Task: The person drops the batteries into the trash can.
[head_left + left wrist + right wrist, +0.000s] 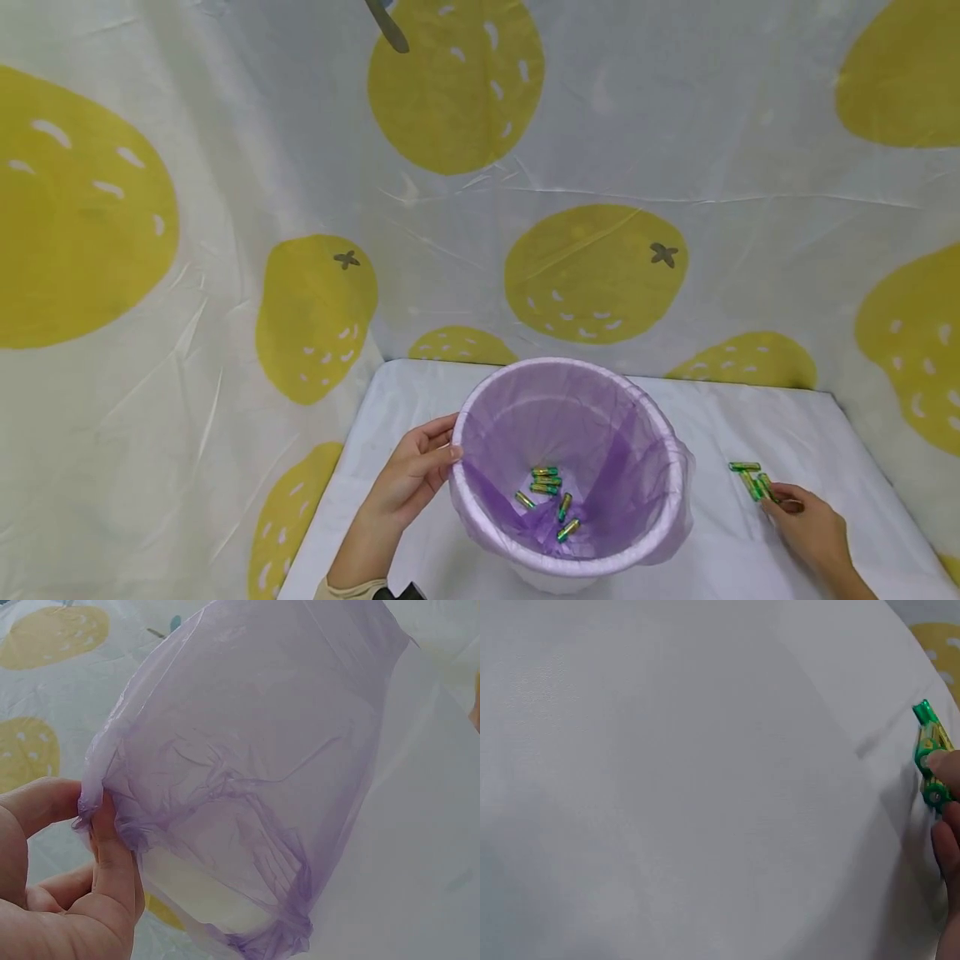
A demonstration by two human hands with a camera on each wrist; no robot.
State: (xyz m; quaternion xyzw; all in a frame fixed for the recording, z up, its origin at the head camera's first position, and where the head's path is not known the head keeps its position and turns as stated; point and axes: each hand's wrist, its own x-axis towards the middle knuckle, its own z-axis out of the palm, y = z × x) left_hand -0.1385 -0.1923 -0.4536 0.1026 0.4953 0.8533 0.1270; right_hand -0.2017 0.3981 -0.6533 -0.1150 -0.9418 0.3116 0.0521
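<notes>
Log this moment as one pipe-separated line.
left hand: grips bin rim | right hand: thumb and finger on table batteries | purple liner: over rim | more batteries: inside bin

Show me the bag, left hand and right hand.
Bag (618, 467), head view, inner wall.
Left hand (409, 477), head view, middle of the hand.
Right hand (812, 527), head view, back of the hand.

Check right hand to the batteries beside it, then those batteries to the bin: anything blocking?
Nothing visible between the right hand and those batteries; its fingers touch them. Toward the bin, only its raised rim likely needs clearing.
</notes>
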